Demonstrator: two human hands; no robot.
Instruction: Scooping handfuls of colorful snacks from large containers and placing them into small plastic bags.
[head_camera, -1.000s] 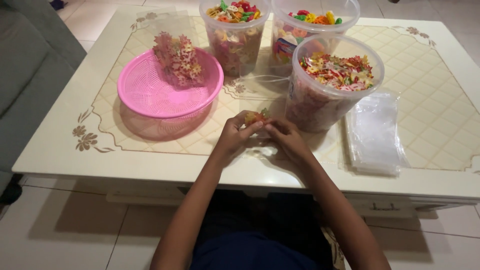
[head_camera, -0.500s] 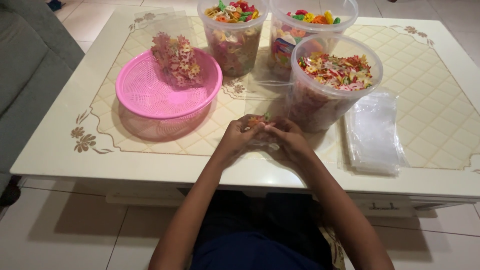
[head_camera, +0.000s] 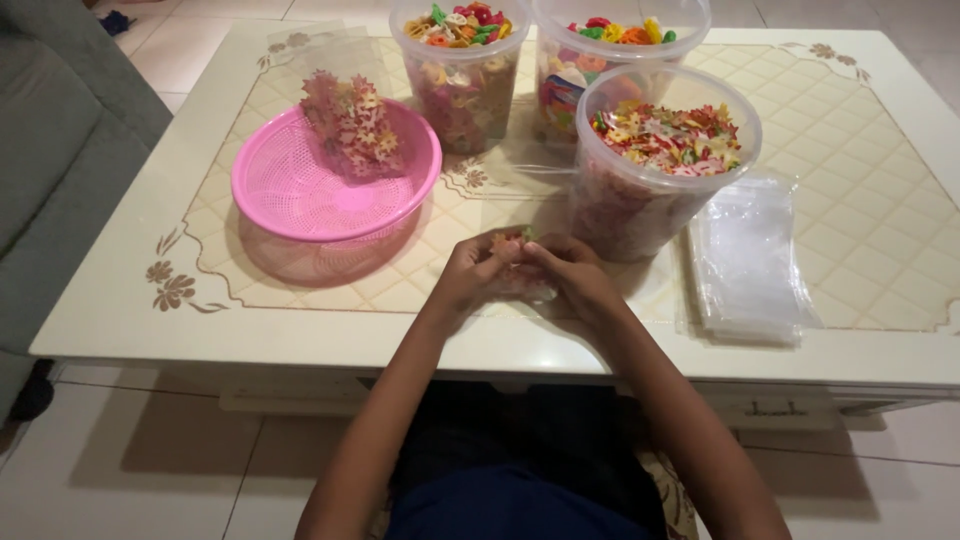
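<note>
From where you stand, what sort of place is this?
Probably a home living room: a low cream coffee table with floral trim, a grey sofa beside it, and a tiled floor. Tubs of colourful snacks stand on the table.

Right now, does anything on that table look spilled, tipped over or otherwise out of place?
Nothing stands out. The three clear tubs of coloured pieces stand upright, the pink basket sits flat with one filled bag in it, and the stack of empty clear bags lies tidy. Both hands work together on a small bag at the table's edge.
</note>
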